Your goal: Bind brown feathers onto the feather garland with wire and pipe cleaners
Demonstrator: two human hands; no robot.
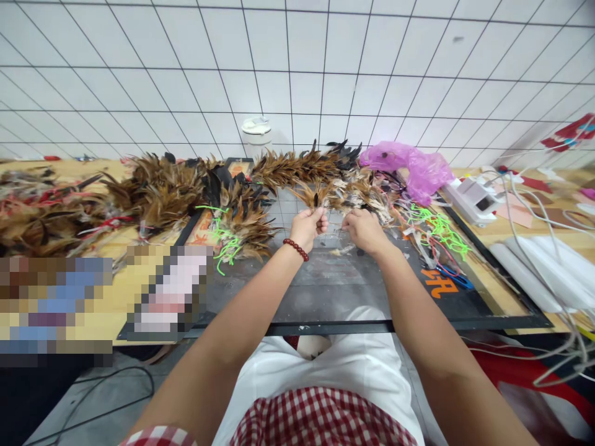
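My left hand (309,230), a beaded bracelet at its wrist, is closed in a pinch on a small brown feather bunch (312,196) whose tips point up and away. To its right, my right hand (365,230) has its fingers curled together at the near edge of a loose pile of brown and pale feathers (367,192); what they hold, if anything, is hidden. Both hands are above a dark glossy board (302,291). Left of them lies a feather bundle (248,220) with bright green strings (227,248).
A long feather strip (297,167) runs along the back, by a white lidded cup (257,133). A pink plastic bag (409,167), green cords (437,229) and blue-handled scissors (453,279) lie right. Beyond are a white device (476,201) and cables. More feather bundles (158,192) cover the left.
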